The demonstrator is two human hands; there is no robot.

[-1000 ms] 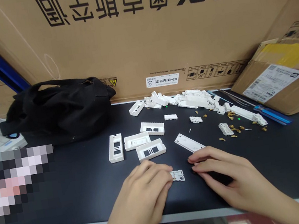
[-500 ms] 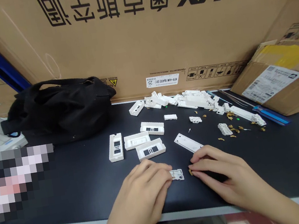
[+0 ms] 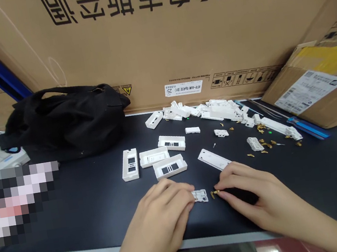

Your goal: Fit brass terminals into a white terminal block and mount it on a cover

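My left hand is closed on a small white plastic part with moulded slots, whose right end pokes out past the fingertips. Just to the right, my right hand pinches a small brass piece between thumb and fingers, a short gap from the white part. Behind the right hand lies a long white plastic cover strip, its near end hidden by the fingers. Several white rectangular housings with slotted windows lie beyond my left hand.
A heap of white plastic parts lies along the back, with loose brass pieces at right. Blue-handled tweezers or a similar tool lie beside a taped carton. A black bag sits at back left against a large carton.
The brass piece has turned and more of it shows at my right fingertips. My left hand keeps its hold on the white part. The camera view has tilted slightly.
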